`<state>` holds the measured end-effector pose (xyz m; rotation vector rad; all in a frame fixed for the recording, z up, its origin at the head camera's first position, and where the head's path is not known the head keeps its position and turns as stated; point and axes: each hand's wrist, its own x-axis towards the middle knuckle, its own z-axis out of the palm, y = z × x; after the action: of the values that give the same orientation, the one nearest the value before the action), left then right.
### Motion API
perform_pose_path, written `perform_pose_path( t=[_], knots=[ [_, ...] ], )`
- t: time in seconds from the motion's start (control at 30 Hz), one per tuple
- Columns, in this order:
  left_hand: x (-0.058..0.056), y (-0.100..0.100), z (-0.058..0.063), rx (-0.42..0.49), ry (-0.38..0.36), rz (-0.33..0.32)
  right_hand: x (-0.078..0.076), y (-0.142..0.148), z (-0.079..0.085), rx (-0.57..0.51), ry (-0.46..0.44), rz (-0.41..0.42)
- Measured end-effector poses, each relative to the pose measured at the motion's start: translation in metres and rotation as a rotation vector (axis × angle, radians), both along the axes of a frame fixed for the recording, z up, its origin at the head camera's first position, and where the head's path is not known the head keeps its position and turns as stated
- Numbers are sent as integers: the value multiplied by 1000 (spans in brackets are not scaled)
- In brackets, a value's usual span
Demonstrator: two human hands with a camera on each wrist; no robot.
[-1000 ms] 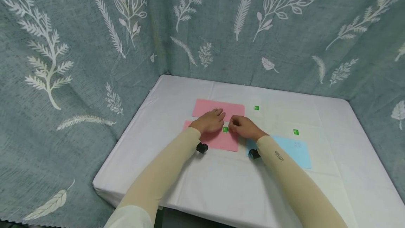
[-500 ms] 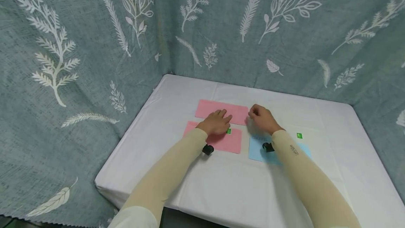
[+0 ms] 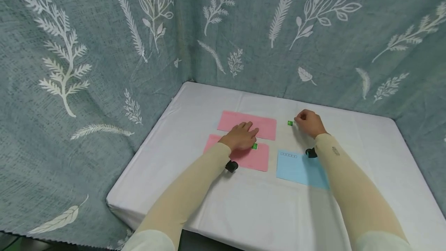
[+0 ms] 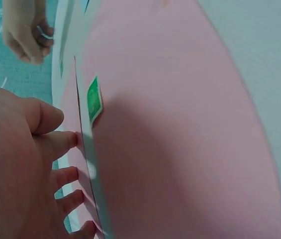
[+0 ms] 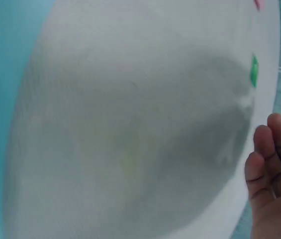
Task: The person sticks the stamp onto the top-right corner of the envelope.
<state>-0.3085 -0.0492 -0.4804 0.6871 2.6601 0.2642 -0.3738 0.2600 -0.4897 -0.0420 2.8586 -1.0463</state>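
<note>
In the head view my left hand [image 3: 239, 136] rests with spread fingers on the far pink envelope [image 3: 261, 125], its wrist over the near pink envelope [image 3: 256, 162]. A small green stamp [image 3: 254, 146] lies at the near envelope's upper right corner, right beside that hand; the left wrist view shows this stamp [image 4: 94, 101] too. My right hand [image 3: 310, 122] hovers over the cloth with loosely curled fingers, just right of another green stamp [image 3: 290, 123]. Nothing shows between its fingers in the right wrist view, where the stamp [image 5: 254, 72] lies just beyond the fingertips.
A blue envelope [image 3: 296, 171] with a row of printed boxes lies under the right forearm, partly covered. White cloth [image 3: 251, 200] spreads over the table. Leaf-patterned green curtains [image 3: 223, 61] stand along the table's back and left sides.
My right hand has moved away from the pink envelopes, right and back, to beside the far green stamp. The left hand has spread its fingers. The right arm now hides a third green stamp.
</note>
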Motion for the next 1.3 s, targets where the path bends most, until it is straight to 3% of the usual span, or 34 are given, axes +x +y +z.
perform_pose_path(
  t=[0.17,0.53,0.73,0.9,1.1,1.3],
  knots=[
    [-1,2,5,6,4,1,-6,-5,-10,19,-16,-21],
    [-4,13,9,-26,24,11,-7,-10,-8,141,63,-18],
    [-6,10,6,-68,53,11,-8,-14,-6,116,78,-12],
    [-6,8,6,-49,46,13,-7,-17,-6,110,76,-14],
    [-3,7,6,-33,6,17,-7,-14,-10,50,11,-24],
    [-3,7,4,-48,15,10,-7,-13,-8,-5,-47,-16]
  ],
)
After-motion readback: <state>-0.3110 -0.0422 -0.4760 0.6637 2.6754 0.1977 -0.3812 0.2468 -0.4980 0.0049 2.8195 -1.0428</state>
